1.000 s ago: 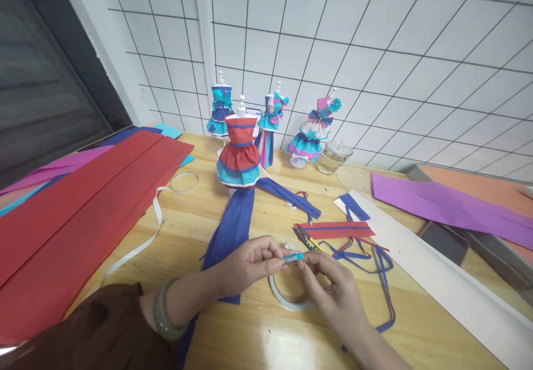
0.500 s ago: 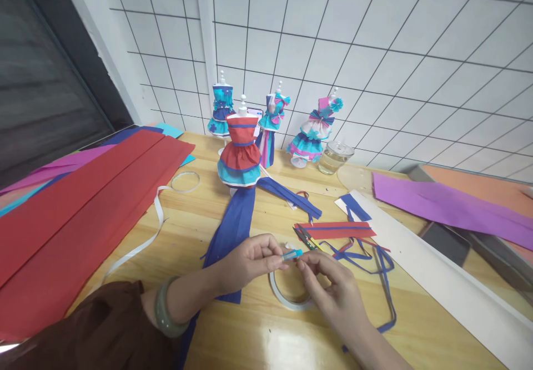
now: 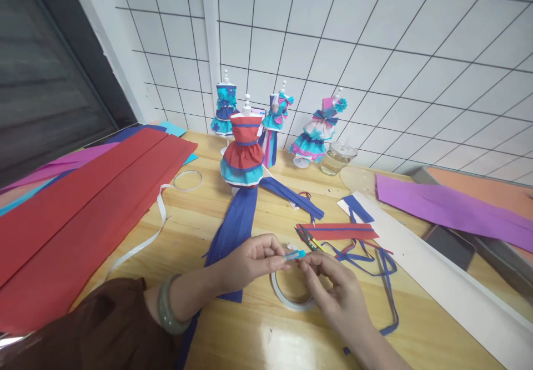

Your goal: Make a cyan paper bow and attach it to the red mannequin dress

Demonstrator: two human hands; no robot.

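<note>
Currently, the left hand [image 3: 257, 260] pinches light-blue material [image 3: 296, 255] beside the right hand [image 3: 336, 287].

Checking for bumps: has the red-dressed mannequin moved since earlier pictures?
No; against the tiled wall, the red-dressed mannequin stands where it did, though the view shifted.

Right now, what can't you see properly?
In the head view:
Light blue strip: one end, hidden by the left fingers.
Tape ring: right side, behind the right hand.
Purple paper: right end, cut off by the picture edge.
Tiny speck: too small to name.
</note>
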